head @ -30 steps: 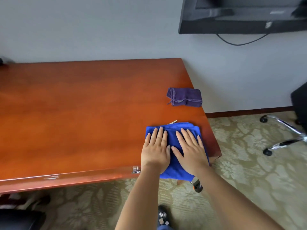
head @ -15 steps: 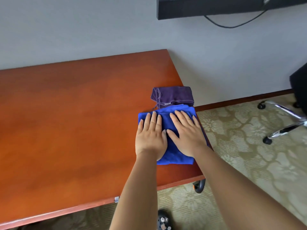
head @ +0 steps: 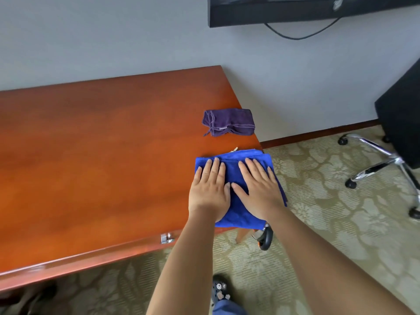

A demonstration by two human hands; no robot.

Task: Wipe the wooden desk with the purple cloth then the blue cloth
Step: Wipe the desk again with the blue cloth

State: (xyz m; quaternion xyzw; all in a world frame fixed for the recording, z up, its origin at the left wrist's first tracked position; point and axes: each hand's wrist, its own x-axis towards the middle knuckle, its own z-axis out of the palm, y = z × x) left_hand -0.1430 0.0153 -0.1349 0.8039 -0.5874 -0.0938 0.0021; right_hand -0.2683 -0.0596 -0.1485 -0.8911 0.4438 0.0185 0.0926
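Note:
A folded blue cloth (head: pixel 234 169) lies at the near right corner of the wooden desk (head: pixel 102 160), its right side hanging slightly over the edge. My left hand (head: pixel 210 189) and my right hand (head: pixel 259 187) press flat on it side by side, fingers spread and pointing away from me. The crumpled purple cloth (head: pixel 228 122) rests farther back along the desk's right edge, a short gap beyond the blue cloth, untouched.
A wall runs behind the desk with a dark screen (head: pixel 295 10) and a dangling cable. A black office chair with a chrome wheeled base (head: pixel 381 160) stands on patterned carpet to the right. A small metal latch (head: pixel 167 238) sits on the desk's front edge. My shoe (head: pixel 219 289) shows below.
Both hands slid the blue cloth forward until it touched the purple cloth, then pulled it back toward the near corner, leaving a gap again.

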